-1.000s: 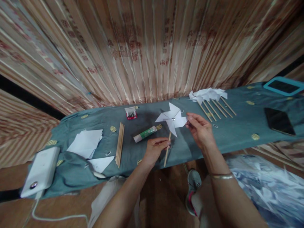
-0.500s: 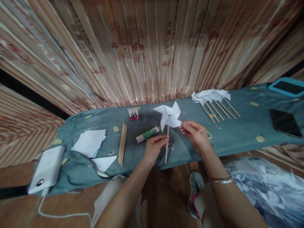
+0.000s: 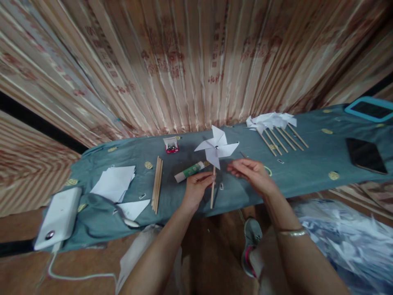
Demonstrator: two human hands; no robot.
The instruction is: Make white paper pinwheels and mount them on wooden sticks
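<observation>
A white paper pinwheel (image 3: 216,148) with a silver pin at its centre stands on a wooden stick. My left hand (image 3: 198,188) pinches that stick below the blades, keeping the pinwheel roughly upright over the cloth. To its right, my right hand (image 3: 251,174) is off the blades, fingers stretched out with nothing visible in them. A green and white glue stick (image 3: 188,172) lies just beyond my left hand. Further left is a bundle of bare wooden sticks (image 3: 157,184). A small red box of pins (image 3: 171,145) sits open behind them.
Several finished pinwheels (image 3: 272,121) lie in a row at the back right. A phone (image 3: 365,155) and a blue-framed tablet (image 3: 371,110) rest further right. White paper squares (image 3: 113,182) and a corded white power bank (image 3: 58,217) are on the left. A plastic bag (image 3: 340,237) stands below right.
My right hand has let go of a blade tip and dropped slightly away. The pinwheel's blades have turned about the pin, while my left hand keeps hold of the stick.
</observation>
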